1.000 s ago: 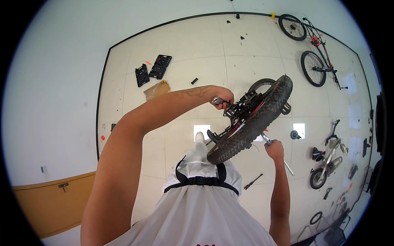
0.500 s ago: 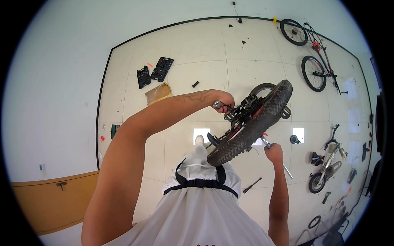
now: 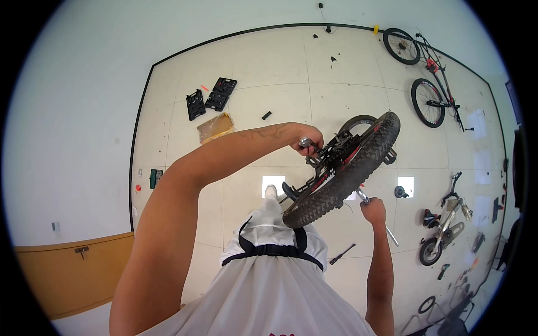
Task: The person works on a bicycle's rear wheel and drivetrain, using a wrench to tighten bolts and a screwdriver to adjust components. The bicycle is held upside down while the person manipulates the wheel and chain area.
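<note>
A bicycle with a thick knobby tyre (image 3: 346,173) stands right in front of me, its wheel running slantwise from near my waist to the far right. On its left side, my left hand (image 3: 309,140) is closed round a silver wrench (image 3: 305,143) whose far end is hidden among the dark parts by the wheel hub. My right hand (image 3: 374,211), right of the tyre, grips a long silver wrench (image 3: 394,237). Its upper end reaches toward the wheel's other side, where the tyre hides the contact.
Left lie an opened black tool case (image 3: 217,101) and a cardboard box (image 3: 214,127). A black grip-like cylinder (image 3: 267,115) and a dark slim tool (image 3: 343,254) lie on the floor. Another bicycle (image 3: 428,102) is far right; a small bike (image 3: 444,229) stands nearer, right.
My left hand and the silver wrench's near end have shifted slightly right. My right hand keeps its grip on the long wrench, almost unmoved.
</note>
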